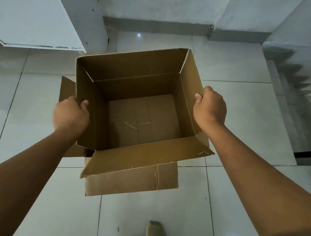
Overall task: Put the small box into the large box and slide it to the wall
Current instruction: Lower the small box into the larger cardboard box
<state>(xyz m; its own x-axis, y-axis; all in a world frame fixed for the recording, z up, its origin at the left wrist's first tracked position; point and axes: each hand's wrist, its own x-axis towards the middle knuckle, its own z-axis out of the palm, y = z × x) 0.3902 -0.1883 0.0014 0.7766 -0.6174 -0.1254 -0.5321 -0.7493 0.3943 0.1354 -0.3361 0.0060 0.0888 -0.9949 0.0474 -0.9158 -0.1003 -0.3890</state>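
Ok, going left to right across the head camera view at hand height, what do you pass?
Left hand gripping the left flap → open cardboard box, nothing inside → right hand gripping the right flap → tiled floor.

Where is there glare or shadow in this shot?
Head view: lamp glare spots on the floor tiles far and near right; dim, bluish light; box interior shadowed; both hands, left and right, sharp; wide-angle bending at edges.

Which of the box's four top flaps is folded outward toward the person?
The near flap of the cardboard box splays outward; the other three stand up, two gripped by the left hand and right hand.
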